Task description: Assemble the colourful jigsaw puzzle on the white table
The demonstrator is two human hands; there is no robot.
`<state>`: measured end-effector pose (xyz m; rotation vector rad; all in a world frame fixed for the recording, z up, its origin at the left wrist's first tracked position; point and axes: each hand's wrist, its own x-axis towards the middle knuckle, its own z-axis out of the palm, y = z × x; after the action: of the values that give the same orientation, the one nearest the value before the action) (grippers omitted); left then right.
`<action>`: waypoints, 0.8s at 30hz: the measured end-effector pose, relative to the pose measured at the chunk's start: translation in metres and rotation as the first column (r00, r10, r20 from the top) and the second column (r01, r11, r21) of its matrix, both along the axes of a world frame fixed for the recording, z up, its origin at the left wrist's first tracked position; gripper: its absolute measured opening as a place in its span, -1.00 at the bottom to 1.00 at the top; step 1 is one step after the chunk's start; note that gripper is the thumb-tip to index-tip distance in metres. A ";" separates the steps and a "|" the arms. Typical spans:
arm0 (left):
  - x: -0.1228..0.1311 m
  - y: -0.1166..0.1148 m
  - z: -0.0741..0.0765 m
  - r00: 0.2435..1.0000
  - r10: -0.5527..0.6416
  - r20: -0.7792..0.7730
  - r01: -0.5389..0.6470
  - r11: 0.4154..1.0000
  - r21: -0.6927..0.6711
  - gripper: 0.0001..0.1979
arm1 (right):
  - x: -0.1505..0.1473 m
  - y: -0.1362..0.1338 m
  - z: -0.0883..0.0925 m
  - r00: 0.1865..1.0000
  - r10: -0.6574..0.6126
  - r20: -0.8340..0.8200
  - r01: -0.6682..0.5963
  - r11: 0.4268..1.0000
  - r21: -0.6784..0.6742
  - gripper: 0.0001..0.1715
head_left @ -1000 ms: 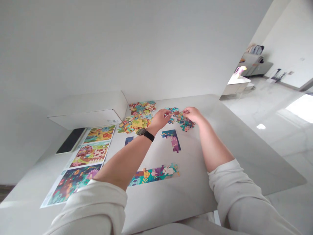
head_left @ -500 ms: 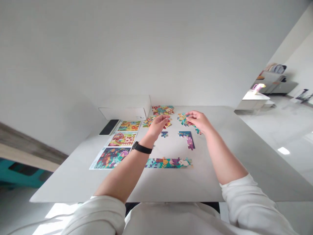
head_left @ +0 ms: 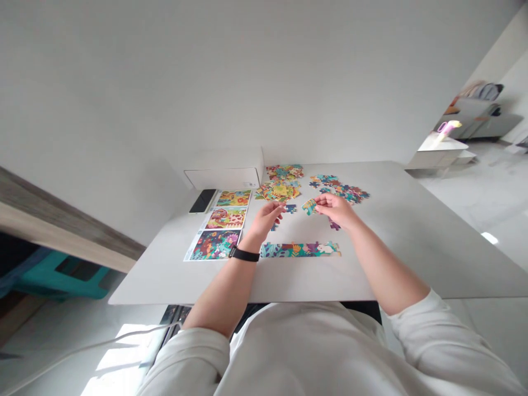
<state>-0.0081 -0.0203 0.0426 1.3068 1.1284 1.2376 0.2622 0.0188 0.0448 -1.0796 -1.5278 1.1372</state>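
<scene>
My right hand (head_left: 335, 210) pinches a teal and orange puzzle piece (head_left: 308, 207) between thumb and fingers, held over the middle of the white table. My left hand (head_left: 268, 220), with a black band at the wrist, has its fingers curled together beside a dark blue puzzle piece (head_left: 291, 208); what is in its fingertips, if anything, I cannot make out. Nearer to me lies a joined puzzle strip (head_left: 301, 249) with leaves and a white animal. Under my right hand, a purple puzzle section (head_left: 334, 224) is mostly hidden.
Loose dark pieces (head_left: 350, 192) lie beyond my right hand. Yellow pieces (head_left: 279, 191) and red ones (head_left: 284, 172) are heaped at the back. To the left are a picture sheet (head_left: 225, 218), a phone (head_left: 202, 201) and a white box (head_left: 223, 177).
My right hand has come away from the loose pieces toward me, now with a teal and orange piece. My left hand stays pinched. The whole view has tilted and shifted.
</scene>
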 end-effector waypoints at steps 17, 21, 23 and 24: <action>0.016 -0.010 -0.008 0.953 -0.139 -0.269 0.138 0.990 -0.023 -0.58 | -0.024 -0.012 -0.026 0.996 0.088 0.012 -0.086 0.989 -0.124 -0.50; 0.018 -0.012 -0.008 0.950 -0.160 -0.267 0.157 0.987 -0.032 -0.58 | -0.027 -0.015 -0.027 0.988 0.153 0.013 -0.150 0.983 -0.105 -0.48; 0.020 -0.012 -0.008 0.952 -0.178 -0.249 0.172 0.984 -0.046 -0.60 | -0.028 -0.016 -0.026 0.986 0.165 0.014 -0.163 0.982 -0.097 -0.48; 0.020 -0.012 -0.008 0.957 -0.179 -0.226 0.171 0.984 -0.055 -0.60 | -0.027 -0.016 -0.025 0.986 0.165 0.012 -0.163 0.982 -0.096 -0.47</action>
<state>0.0120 -0.0327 0.0342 1.5187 1.1616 0.9498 0.2349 0.0025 0.0193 -1.0459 -1.6158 1.3266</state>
